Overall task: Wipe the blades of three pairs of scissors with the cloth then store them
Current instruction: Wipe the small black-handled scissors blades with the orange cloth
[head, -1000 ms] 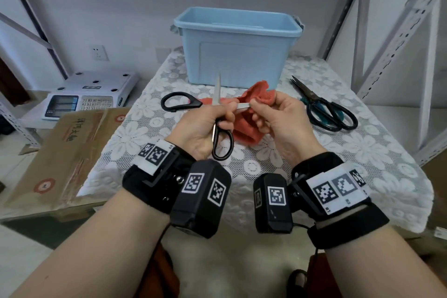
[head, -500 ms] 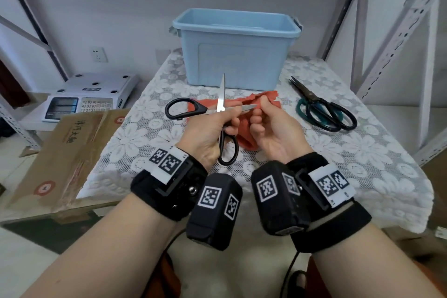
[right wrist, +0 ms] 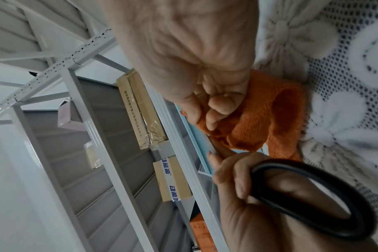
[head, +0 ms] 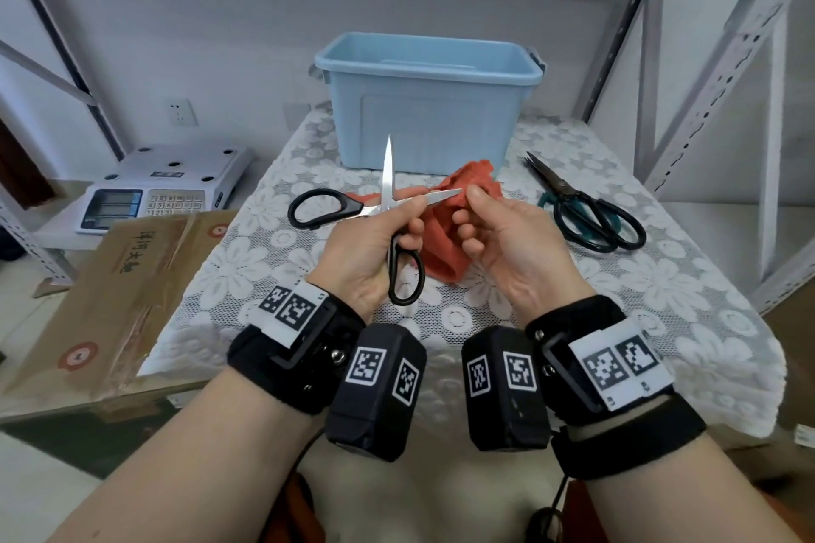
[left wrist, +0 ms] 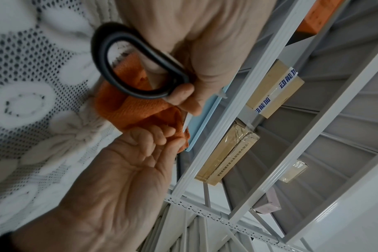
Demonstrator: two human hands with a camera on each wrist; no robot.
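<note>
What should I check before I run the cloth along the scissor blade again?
1. Left hand grips the black-handled scissors firmly near the pivot: ok.
2. Scissors spread wide, one blade upright, the other pointing at the cloth: ok.
3. Right hand holds the orange cloth bunched in its fingers: ok.
4. Cloth wrapped round the blade tip: not ok, the tip shows bare beside the right fingertips.
5. Bare fingers clear of the cutting edge: cannot tell.
6. Blue bin open and ready for storing; green-handled scissors waiting on the table: ok.
</note>
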